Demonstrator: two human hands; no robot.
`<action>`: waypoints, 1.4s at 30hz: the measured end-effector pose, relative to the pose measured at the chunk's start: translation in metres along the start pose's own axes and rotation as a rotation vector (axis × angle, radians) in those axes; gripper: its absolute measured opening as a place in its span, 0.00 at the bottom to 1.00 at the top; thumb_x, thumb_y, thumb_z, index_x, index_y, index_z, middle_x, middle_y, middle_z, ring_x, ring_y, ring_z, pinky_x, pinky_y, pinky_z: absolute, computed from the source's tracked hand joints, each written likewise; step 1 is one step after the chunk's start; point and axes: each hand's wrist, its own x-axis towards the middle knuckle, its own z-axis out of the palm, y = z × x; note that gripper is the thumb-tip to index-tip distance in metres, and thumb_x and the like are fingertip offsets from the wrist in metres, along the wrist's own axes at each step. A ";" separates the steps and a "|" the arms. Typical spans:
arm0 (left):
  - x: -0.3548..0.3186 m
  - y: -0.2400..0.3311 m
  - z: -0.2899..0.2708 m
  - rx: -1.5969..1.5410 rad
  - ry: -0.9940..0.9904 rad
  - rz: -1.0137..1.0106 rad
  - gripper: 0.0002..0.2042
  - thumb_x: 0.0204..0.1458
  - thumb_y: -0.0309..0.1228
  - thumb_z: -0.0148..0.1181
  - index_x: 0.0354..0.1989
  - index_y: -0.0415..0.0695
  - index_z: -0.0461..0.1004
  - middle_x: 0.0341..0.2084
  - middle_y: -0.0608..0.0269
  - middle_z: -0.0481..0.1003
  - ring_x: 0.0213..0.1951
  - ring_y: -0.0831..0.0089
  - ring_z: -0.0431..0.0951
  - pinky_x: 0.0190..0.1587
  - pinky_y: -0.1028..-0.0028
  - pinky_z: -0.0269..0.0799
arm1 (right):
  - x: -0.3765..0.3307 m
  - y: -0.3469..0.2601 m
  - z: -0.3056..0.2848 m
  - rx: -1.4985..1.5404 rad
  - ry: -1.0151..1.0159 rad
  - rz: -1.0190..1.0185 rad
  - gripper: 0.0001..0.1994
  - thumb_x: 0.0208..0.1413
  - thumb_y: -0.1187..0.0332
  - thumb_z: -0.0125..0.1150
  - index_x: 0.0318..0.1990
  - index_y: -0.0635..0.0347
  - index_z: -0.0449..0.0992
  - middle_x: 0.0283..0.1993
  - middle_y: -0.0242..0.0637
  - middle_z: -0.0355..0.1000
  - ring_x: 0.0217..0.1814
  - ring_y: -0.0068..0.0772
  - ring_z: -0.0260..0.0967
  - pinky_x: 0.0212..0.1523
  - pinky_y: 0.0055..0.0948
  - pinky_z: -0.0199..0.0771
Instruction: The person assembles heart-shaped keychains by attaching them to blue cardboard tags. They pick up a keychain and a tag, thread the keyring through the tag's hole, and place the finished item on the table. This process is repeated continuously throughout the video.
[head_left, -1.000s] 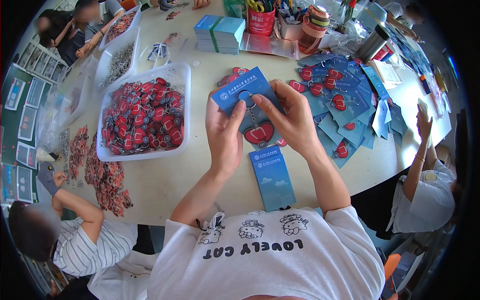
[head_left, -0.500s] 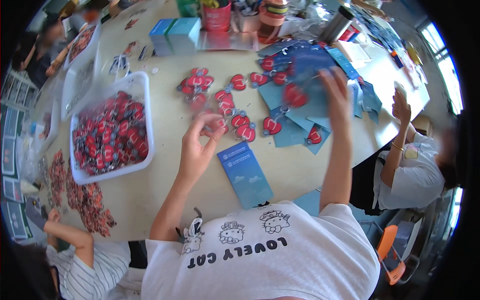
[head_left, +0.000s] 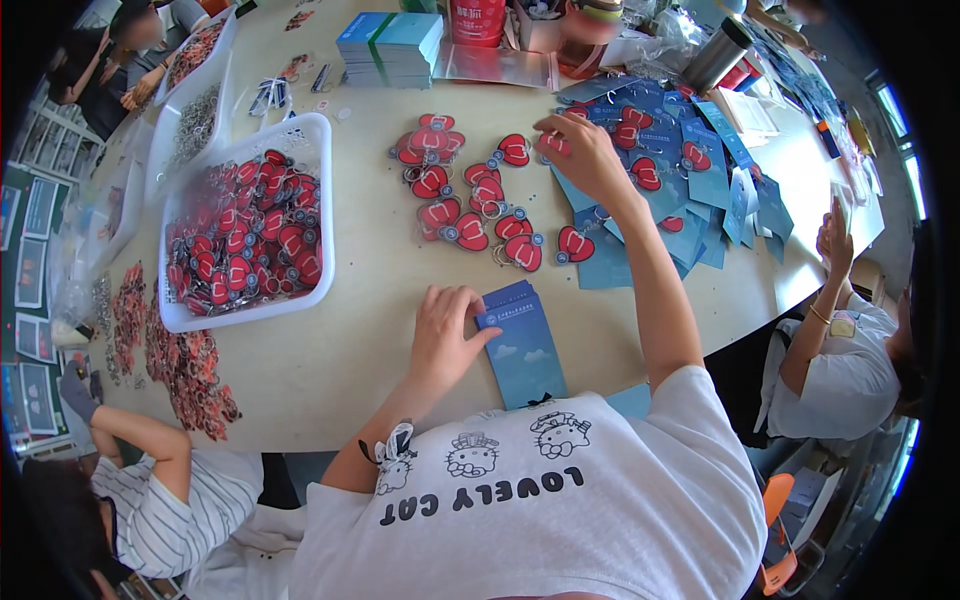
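My left hand is at the left edge of a small stack of blue cards on the table in front of me. Its thumb presses the top card and its fingers curl at the upper left corner. My right hand reaches farther out, its fingers bent round a red heart-shaped keychain that lies near the card pile. More red keychains with metal rings are spread between the two hands. At the right lies a loose pile of blue cards, several bearing red keychains.
On the left stands a white basket full of red keychains, beside reddish small pieces. A banded card stack, a red tub and a steel tumbler stand at the back. Co-workers sit left and right.
My left hand has come down from the loose keychains to the card stack. My right hand has moved left from over the card pile, leaving a keychain-bearing card there, to another keychain.
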 end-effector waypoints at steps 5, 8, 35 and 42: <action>-0.008 0.013 0.002 -0.007 0.049 -0.017 0.19 0.36 0.30 0.73 0.35 0.42 0.69 0.28 0.64 0.71 0.36 0.67 0.69 0.42 0.67 0.64 | 0.010 0.008 0.048 0.071 -0.139 -0.088 0.22 0.49 0.63 0.66 0.51 0.61 0.71 0.43 0.46 0.70 0.46 0.45 0.71 0.47 0.38 0.72; -0.008 0.016 -0.001 -0.299 -0.003 -0.157 0.17 0.40 0.28 0.71 0.35 0.41 0.68 0.28 0.66 0.72 0.33 0.74 0.71 0.36 0.73 0.66 | 0.012 -0.015 0.071 0.178 -0.091 -0.071 0.23 0.49 0.65 0.66 0.53 0.61 0.68 0.41 0.46 0.70 0.44 0.44 0.73 0.45 0.35 0.73; 0.057 -0.014 -0.078 -0.896 0.753 -0.184 0.05 0.56 0.26 0.59 0.36 0.37 0.74 0.28 0.73 0.71 0.30 0.88 0.66 0.34 0.85 0.61 | -0.022 -0.073 -0.008 0.889 -0.133 -0.007 0.05 0.51 0.72 0.66 0.34 0.63 0.79 0.31 0.27 0.75 0.29 0.14 0.64 0.32 0.19 0.64; 0.086 0.026 -0.064 -0.895 0.685 -0.049 0.06 0.56 0.27 0.59 0.35 0.36 0.75 0.28 0.71 0.73 0.31 0.88 0.68 0.35 0.84 0.63 | -0.020 -0.119 -0.012 0.888 -0.024 0.049 0.06 0.51 0.72 0.67 0.33 0.64 0.80 0.30 0.28 0.76 0.27 0.11 0.65 0.29 0.16 0.66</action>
